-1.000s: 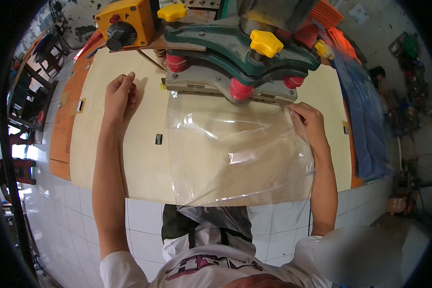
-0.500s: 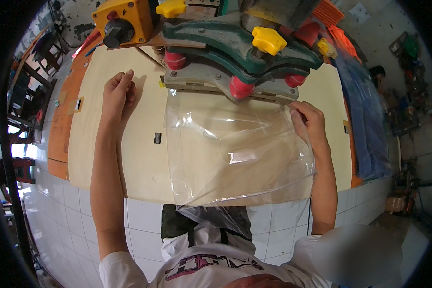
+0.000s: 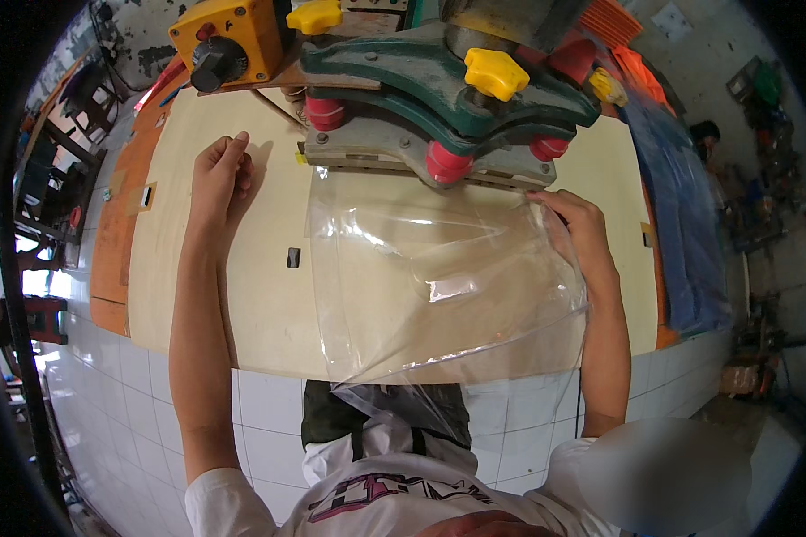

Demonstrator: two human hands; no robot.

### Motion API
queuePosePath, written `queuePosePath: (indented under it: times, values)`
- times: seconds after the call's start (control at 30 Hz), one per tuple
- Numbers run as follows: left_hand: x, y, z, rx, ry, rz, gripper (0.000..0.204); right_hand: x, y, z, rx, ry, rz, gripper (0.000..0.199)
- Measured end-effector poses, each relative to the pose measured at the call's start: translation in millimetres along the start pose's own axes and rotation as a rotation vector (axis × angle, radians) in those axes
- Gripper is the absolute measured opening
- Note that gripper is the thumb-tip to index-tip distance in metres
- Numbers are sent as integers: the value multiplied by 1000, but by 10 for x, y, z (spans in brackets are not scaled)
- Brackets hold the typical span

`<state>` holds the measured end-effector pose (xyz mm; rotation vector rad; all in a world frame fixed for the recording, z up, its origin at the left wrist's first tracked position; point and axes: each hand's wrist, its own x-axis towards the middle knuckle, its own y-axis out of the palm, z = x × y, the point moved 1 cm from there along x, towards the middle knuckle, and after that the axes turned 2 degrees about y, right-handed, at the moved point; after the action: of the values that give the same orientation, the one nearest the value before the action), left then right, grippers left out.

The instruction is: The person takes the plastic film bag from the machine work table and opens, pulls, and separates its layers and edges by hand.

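A clear plastic sheet [image 3: 394, 304], loosely folded and glossy, lies on the cream-coloured table board and droops over its near edge toward my lap. Its far edge runs under the grey metal bar [image 3: 367, 150] of a pressing machine. At the sheet's far right corner, my right hand [image 3: 578, 222] pinches the plastic, fingertips close to the bar's right end. My left hand [image 3: 223, 170] rests on the board to the left of the machine, fingers curled into a loose fist with the thumb on top; nothing shows in it.
Above the bar sits the machine's dark green head [image 3: 439, 85] with yellow star knobs [image 3: 496, 74] and red spacers. A yellow control box [image 3: 228, 45] with a black dial stands at the far left. Blue plastic sheeting [image 3: 681, 224] hangs along the right edge. A small black piece [image 3: 293, 258] lies on the board.
My right fingertips have slid slightly left along the bar, and the sheet's right corner has shifted a little with them. The left hand has stayed in place.
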<state>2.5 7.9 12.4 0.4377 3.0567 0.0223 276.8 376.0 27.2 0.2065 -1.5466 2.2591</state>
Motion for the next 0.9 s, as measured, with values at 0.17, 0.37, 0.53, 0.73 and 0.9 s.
queuePosePath:
  times: [0.17, 0.37, 0.53, 0.73, 0.9]
  values:
    - [17, 15, 39, 11, 11, -20, 31, -22, 11, -40, -31, 2, 13, 33]
    - [-21, 18, -18, -13, -11, 4, 31, -7, -10, 1, -98, -7, 59, 37]
    - [24, -18, 22, 1, 3, -4, 31, 3, 5, -5, -124, -20, 64, 41]
    - [47, -17, 79, -90, 2, -7, 31, 2, 6, 0, -130, 17, 68, 41]
    - [6, -12, 12, -77, 1, 16, 32, -12, -3, -6, -96, 40, 71, 42]
